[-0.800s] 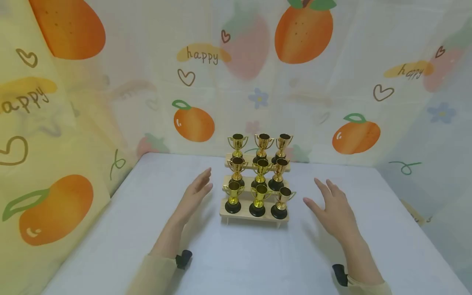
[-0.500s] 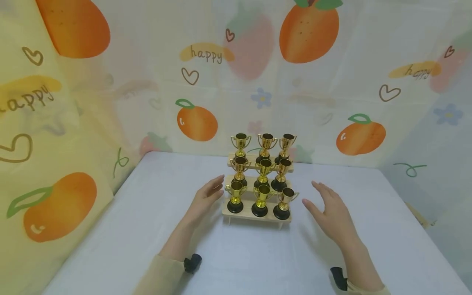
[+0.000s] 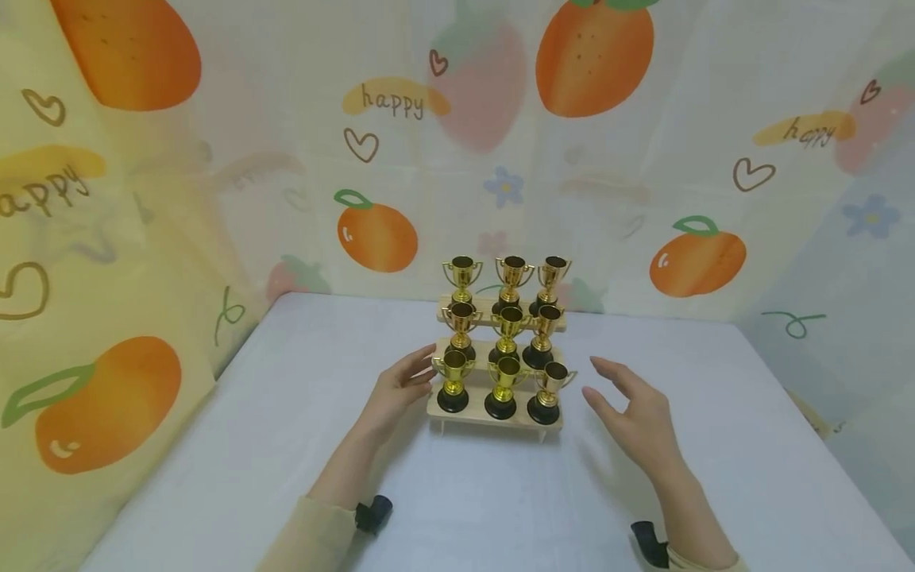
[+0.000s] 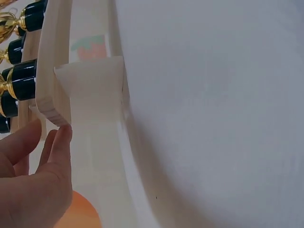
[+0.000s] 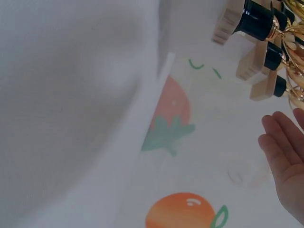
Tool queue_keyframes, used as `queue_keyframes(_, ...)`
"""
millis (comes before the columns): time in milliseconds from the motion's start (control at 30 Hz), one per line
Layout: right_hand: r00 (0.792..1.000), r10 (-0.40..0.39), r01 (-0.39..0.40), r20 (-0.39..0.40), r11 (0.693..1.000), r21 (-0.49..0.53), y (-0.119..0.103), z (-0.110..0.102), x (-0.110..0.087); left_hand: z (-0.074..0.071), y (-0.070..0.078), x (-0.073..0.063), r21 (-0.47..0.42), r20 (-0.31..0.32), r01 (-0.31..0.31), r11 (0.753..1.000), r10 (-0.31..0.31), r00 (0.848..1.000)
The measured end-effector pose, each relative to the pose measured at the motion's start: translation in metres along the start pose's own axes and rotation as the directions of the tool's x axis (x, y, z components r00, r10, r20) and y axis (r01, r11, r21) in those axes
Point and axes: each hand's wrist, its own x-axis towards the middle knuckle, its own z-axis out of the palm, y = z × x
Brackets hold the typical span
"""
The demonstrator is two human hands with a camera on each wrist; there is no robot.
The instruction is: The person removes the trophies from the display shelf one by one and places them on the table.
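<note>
A three-tier wooden stand [image 3: 493, 419] holds rows of small gold trophy cups with black bases. On the lowest tier are a left trophy [image 3: 453, 369], a middle trophy [image 3: 504, 377] and a right trophy [image 3: 552, 381], all upright. My left hand [image 3: 396, 393] is at the stand's left side, fingers extended. In the left wrist view, the fingertips [image 4: 63, 130] are right at the end of the lowest shelf [image 4: 54, 95]. My right hand [image 3: 636, 413] hovers to the right of the stand, thumb and fingers spread, apart from it and holding nothing.
The stand rests on a white-covered table [image 3: 486, 508], toward its back edge. Behind and to the left hangs a fabric backdrop [image 3: 286, 111] printed with oranges and strawberries. Both wrists carry small black cameras, the left camera [image 3: 374, 515] and the right camera [image 3: 649, 544].
My left hand has moved right and reached the stand's left side. The right hand has come slightly closer to the stand, its fingers bending a little. The trophies stay in place.
</note>
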Motion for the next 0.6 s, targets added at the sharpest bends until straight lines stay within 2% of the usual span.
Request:
queue_keyframes(133, 1.0, 0.009, -0.009, 0.004, 1.0, 0.023, -0.0014, 0.0022, 0.0015, -0.0008, -0.0026, 0.0013, -0.012, 0.009, 0.012, 1.0, -0.012, 1.0)
queue_keyframes(333, 0.999, 0.032, -0.034, 0.026, 0.998, 0.049, -0.0036, 0.004, 0.0031, 0.0005, -0.0035, 0.0046, -0.015, -0.01, 0.012, 1.0, -0.012, 1.0)
queue_keyframes(467, 0.997, 0.05, -0.057, 0.052, 0.986, 0.154, -0.0053, 0.0039, 0.0024, 0.0017, -0.0033, 0.0049, -0.027, -0.026, 0.03, 0.999, -0.031, 0.999)
queue_keyframes(600, 0.995, 0.058, -0.081, 0.084, 0.947, 0.311, -0.0065, 0.0048, 0.0012, 0.0025, -0.0029, 0.0044, -0.029, -0.025, 0.042, 0.999, -0.042, 0.999)
